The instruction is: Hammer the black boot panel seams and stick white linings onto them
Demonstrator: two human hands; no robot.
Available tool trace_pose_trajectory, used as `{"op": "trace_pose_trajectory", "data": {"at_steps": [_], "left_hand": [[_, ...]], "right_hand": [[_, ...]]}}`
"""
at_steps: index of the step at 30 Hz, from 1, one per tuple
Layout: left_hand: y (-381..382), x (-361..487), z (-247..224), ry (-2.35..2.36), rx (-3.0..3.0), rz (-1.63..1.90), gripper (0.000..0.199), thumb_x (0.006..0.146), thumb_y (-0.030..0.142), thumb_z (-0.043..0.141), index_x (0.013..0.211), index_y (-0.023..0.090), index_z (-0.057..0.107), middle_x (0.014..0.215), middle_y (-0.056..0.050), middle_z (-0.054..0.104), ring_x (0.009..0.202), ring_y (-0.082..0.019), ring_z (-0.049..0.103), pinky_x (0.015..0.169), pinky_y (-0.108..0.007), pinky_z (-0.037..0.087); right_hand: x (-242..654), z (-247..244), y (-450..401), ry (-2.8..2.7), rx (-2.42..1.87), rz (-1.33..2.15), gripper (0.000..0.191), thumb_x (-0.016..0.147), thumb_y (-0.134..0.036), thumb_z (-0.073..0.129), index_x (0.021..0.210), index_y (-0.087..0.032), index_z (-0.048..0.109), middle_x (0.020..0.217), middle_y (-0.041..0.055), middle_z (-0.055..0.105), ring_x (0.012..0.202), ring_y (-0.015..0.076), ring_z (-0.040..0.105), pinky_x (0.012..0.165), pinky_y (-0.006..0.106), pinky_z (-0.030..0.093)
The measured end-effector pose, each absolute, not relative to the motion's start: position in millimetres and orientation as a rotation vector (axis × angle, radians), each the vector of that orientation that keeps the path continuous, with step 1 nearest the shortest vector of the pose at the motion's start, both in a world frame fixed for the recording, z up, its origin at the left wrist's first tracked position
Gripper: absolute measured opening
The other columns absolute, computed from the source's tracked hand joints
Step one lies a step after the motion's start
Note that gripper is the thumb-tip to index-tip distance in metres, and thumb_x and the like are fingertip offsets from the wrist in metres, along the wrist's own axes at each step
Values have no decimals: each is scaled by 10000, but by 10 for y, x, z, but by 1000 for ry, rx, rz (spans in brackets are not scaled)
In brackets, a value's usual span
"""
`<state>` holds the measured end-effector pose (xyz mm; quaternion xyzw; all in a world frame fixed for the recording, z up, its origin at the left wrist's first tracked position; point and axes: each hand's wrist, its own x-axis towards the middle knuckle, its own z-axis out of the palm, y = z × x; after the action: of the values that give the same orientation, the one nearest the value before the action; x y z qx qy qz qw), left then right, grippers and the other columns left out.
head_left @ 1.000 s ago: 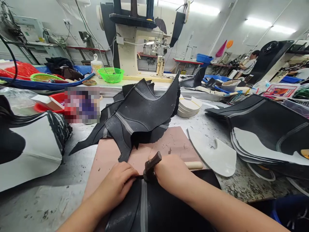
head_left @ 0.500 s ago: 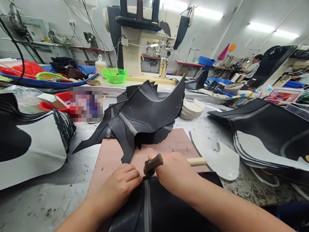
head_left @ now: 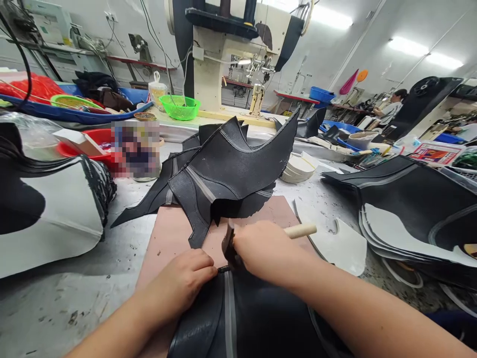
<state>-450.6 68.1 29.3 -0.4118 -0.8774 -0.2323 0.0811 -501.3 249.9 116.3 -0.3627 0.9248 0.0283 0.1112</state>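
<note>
In the head view my right hand grips a hammer, its dark head pointing left and its pale wooden handle sticking out to the right. The head is at the top edge of a black leather piece with a grey strip down it; whether they touch I cannot tell. My left hand pinches that same edge just left of the hammer. Beneath lies a pinkish board. On its far part rests a pile of stitched black leather pieces.
Stacks of leather pieces with white linings stand at the left and right. A flat white cut piece lies right of the board. Behind are a green basket, a red basin and a sewing machine.
The hammer head has turned more upright and shifted slightly left in my right hand. My left hand stays at the leather edge. The whole view has tilted a little.
</note>
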Motion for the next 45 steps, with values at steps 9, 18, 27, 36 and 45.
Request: {"op": "trace_pose_trajectory", "data": {"at_steps": [9, 18, 27, 36, 45], "left_hand": [[668, -4439, 279, -2668, -1100, -585, 296, 924, 113, 307, 866, 169, 592, 794, -18, 557, 706, -142, 485, 625, -262, 397], [713, -4249, 419, -2528, -1252, -236, 217, 867, 80, 383, 833, 162, 582, 776, -52, 615, 709, -168, 550, 647, -283, 468], [671, -4252, 367, -2748, -1037, -510, 241, 874, 84, 325, 874, 183, 545, 845, -33, 607, 733, -166, 549, 659, -296, 448], [840, -4512, 393, -2713, -1058, -173, 182, 788, 58, 420, 698, 186, 514, 637, 0, 529, 574, -179, 497, 524, -299, 372], [717, -4421, 300, -2730, -953, -583, 239, 878, 107, 351, 780, 178, 557, 768, -19, 550, 674, -141, 527, 588, -240, 420]], "right_hand": [[-4945, 1198, 2463, 2819, -1149, 77, 164, 821, -137, 467, 863, -206, 609, 650, 25, 643, 615, 186, 612, 501, 251, 329], [-4843, 1131, 2485, 2867, -1093, -4, 161, 865, -124, 426, 806, -196, 558, 706, 23, 631, 627, 163, 588, 493, 259, 276], [-4793, 998, 2521, 2757, -950, 124, 212, 750, -45, 444, 843, -175, 584, 729, 50, 663, 645, 192, 613, 468, 288, 208], [-4752, 996, 2591, 2782, -720, 52, 239, 716, -40, 449, 801, -185, 618, 742, 48, 683, 671, 204, 632, 502, 282, 250], [-4707, 1017, 2587, 2825, -807, 90, 242, 755, -24, 452, 855, -191, 597, 735, 33, 668, 646, 198, 622, 480, 283, 239]]}}
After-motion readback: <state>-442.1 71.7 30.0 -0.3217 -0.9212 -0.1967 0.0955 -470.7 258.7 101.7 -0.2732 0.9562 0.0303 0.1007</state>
